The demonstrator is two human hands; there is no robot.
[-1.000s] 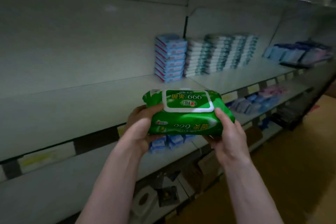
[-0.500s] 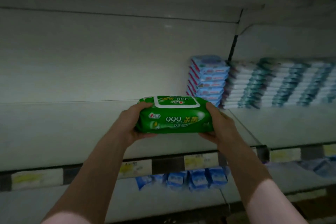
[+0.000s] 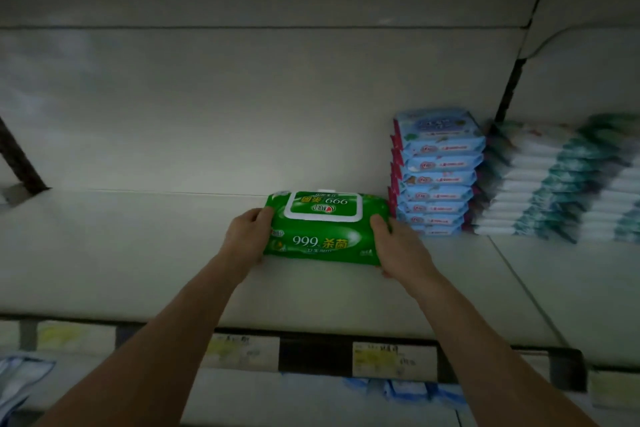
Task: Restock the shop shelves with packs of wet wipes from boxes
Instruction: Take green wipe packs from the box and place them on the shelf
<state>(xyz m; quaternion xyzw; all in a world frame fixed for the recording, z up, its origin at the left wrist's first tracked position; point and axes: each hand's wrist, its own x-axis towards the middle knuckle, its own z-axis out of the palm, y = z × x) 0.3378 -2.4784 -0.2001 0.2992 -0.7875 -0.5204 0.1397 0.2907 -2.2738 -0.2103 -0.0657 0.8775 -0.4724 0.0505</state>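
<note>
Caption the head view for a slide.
Green wipes pack held by left hand and right hand at shelf, beside stacked blue packs.

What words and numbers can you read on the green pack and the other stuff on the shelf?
"999 杀菌": front of the green plastic wet-wipes pack.
"999": upside down on its white-rimmed lid.
Stacked blue packs and yellow shelf tags: too blurred to read.

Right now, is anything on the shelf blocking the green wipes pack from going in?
Nothing visible blocks it. The left hand and right hand hold the green pack by its ends, at the shelf, which is bare to its left. Only the stack of blue packs stands close beside its right end.
</note>
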